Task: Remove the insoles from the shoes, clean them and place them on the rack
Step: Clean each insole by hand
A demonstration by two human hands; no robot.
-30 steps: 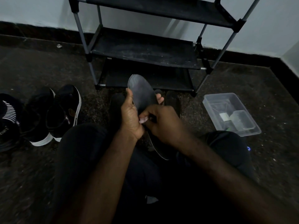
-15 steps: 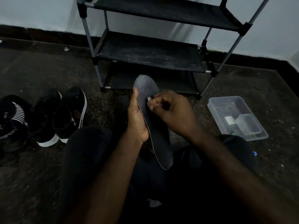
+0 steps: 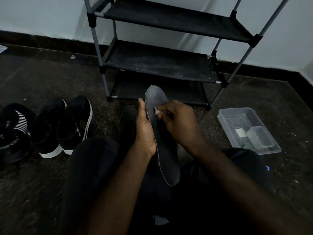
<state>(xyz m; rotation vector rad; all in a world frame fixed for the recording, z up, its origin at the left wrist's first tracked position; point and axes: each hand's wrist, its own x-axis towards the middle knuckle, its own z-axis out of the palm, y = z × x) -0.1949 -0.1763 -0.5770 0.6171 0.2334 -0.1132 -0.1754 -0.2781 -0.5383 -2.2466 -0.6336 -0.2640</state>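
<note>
We hold the dark insole (image 3: pixel 167 163) slanting over our lap, toe towards the shoe rack (image 3: pixel 159 65). Our left hand (image 3: pixel 144 131) cups its left edge from behind, thumb along the rim, while our right hand (image 3: pixel 179 122) pinches a small pale wipe (image 3: pixel 157 112) against the forefoot. To clean well, we judge, we should brace firmly from behind, stroke lengthwise from toe to heel in overlapping passes, and turn the wipe as it soils. Counting: one insole in hand, one wipe, three rack shelves in view with no insole on them, two white-soled black sneakers (image 3: pixel 50 129), one striped dark shoe (image 3: pixel 15 129) at far left, one dark shoe (image 3: pixel 128 119) behind our left hand, one clear plastic tub (image 3: pixel 271 145).
</note>
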